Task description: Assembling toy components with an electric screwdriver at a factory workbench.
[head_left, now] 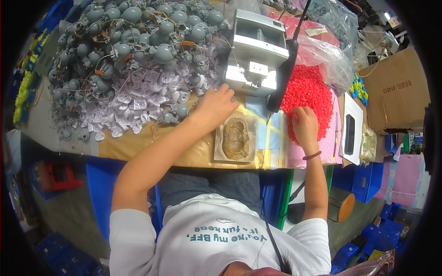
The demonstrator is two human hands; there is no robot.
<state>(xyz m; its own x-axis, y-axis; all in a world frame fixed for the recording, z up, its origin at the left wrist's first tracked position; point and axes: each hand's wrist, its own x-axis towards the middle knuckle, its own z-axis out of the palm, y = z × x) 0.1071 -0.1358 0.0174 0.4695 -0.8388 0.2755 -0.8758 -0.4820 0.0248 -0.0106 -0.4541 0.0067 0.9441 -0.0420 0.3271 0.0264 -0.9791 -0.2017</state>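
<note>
My left hand [216,106] is at the front of a white bench machine [258,41], its fingers curled together close to the machine's base. Whatever those fingers hold is too small to make out. On the right, my right hand [305,126] reaches into a heap of small red plastic parts [313,89], thumb and fingertips pinched together; any part between them is hidden. Below my left hand, a clear, hollowed mould-like block [235,138] rests on the brown-covered table [189,149]. A few grey ball-shaped parts with wires [182,110] lie beside my left forearm.
A tall pile of grey ball-shaped parts [131,16] and white plastic pieces [133,103] covers the table's left side. A black upright bar [283,78] stands between machine and red heap. On the right are a white tray [352,129] and a cardboard box [391,92].
</note>
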